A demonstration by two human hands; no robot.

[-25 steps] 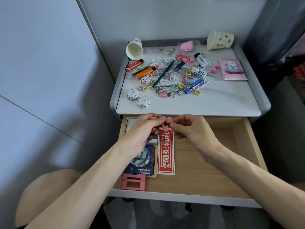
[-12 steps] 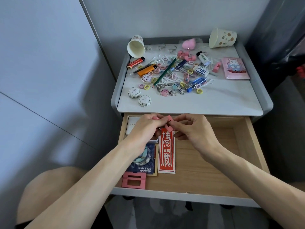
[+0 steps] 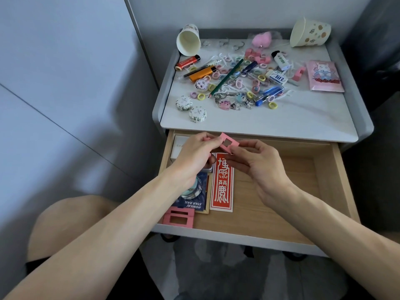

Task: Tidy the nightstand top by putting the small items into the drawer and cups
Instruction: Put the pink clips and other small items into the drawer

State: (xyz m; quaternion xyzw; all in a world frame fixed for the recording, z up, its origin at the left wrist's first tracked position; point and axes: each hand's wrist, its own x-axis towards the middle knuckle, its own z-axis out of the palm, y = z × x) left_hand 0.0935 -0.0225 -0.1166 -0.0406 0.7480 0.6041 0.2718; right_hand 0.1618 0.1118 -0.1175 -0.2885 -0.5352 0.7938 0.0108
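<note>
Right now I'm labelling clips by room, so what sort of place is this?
Probably a bedroom corner: a grey nightstand with its wooden drawer open, and hair ties and keychains strewn on top.

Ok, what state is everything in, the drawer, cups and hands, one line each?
drawer: pulled open.
left cup: tipped on its side, empty.
right cup: tipped on its side.
pink frame: held above the drawer by both hands.
left hand: pinching the pink frame.
right hand: pinching the pink frame.
</note>
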